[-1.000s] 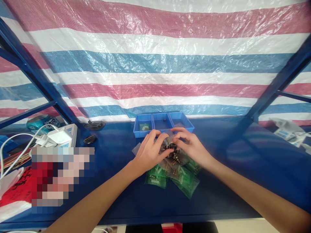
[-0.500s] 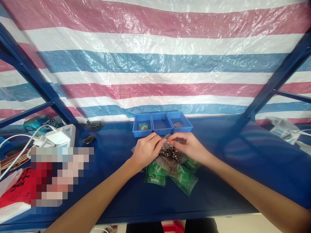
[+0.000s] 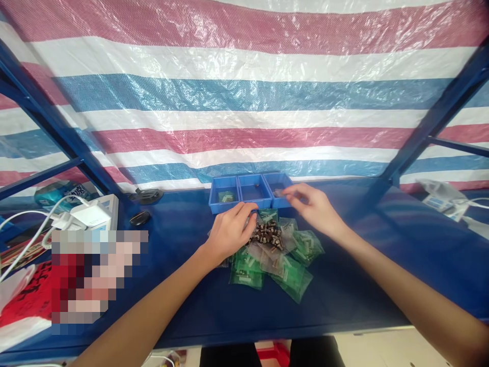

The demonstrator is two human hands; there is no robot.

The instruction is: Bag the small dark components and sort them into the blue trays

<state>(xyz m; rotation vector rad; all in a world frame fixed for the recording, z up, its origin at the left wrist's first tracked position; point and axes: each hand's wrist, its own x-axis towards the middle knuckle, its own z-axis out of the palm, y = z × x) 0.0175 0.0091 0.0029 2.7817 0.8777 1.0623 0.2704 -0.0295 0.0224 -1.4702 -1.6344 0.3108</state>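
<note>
A pile of green bags [image 3: 247,270] and clear bags with small parts lies on the blue table, with loose dark brown pieces [image 3: 268,234] on top. At the pile's upper left is my left hand [image 3: 233,227], fingers curled together; what they hold, if anything, is too small to name. My right hand [image 3: 315,206] reaches to the right blue bin [image 3: 281,203], its fingertips pinched at the bin's right side near a small clear bag [image 3: 278,192]. The left bin [image 3: 224,208] holds a green bag; a small dark piece lies in the middle bin [image 3: 255,195].
On the left are a black mouse [image 3: 139,218], white chargers with cables [image 3: 90,214], a red bag [image 3: 28,295] and a blurred patch. A plastic-wrapped item [image 3: 443,201] sits at the far right. Blue frame posts stand on both sides.
My right hand has moved up and right, away from my left hand, to the right bin. More of the pile shows. My left hand has shifted little.
</note>
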